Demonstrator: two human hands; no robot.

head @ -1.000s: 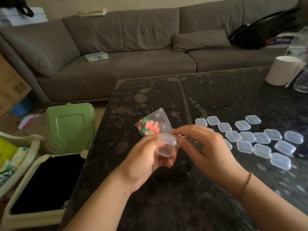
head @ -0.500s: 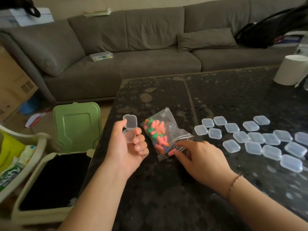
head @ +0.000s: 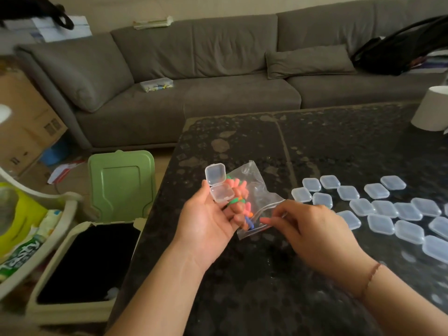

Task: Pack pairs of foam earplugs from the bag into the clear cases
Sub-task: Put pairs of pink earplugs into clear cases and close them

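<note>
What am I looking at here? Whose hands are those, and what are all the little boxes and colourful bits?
A person wears a camera on their head, so you see their own two hands from above. The left hand holds one small clear case with its lid flipped open. The right hand pinches the mouth of a clear bag full of colourful foam earplugs. The bag lies on a dark table. Many more closed cases wait in rows on the right. Behind is a grey sofa.

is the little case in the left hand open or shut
Open and empty: the clear case in the left hand has its hinged lid flipped up.
</note>
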